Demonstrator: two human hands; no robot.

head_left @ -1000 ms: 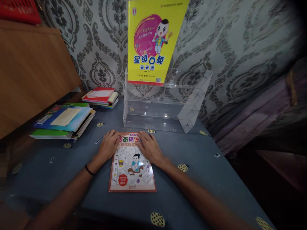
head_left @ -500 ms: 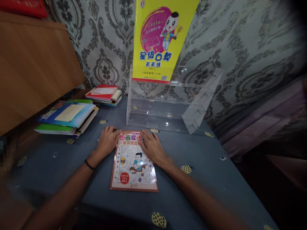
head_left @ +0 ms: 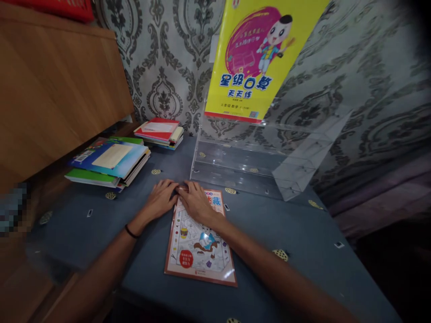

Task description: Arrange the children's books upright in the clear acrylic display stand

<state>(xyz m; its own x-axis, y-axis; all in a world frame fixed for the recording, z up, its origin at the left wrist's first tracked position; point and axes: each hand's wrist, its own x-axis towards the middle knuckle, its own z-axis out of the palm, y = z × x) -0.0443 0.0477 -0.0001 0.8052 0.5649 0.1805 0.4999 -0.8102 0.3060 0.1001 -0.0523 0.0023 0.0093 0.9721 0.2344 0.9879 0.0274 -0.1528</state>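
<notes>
Booklet under two hands on a worktop, as I view it remotely through the head camera. The illustrated booklet [head_left: 202,253] lies flat, cover up, near the middle of the blue-grey worktop [head_left: 262,229], which bears yellow pineapple motifs. I see the left hand [head_left: 160,198] palm down at the booklet's far left corner, its fingers loosely bent; a dark band [head_left: 131,232] circles its wrist. The right hand [head_left: 198,202] rests across the far left part of the cover, hiding some of the title, its fingertips beside those of the left. I cannot tell whether either hand pinches the corner or merely rests on it. Beyond the booklet, to the far right, I note a clear rack [head_left: 305,161] with a yellow workbook [head_left: 257,58] upright in its upper part. To the left lie a nearer book stack [head_left: 112,160] topped in blue and a farther book stack [head_left: 157,130] topped in red, both beside a wooden cabinet [head_left: 60,85].
</notes>
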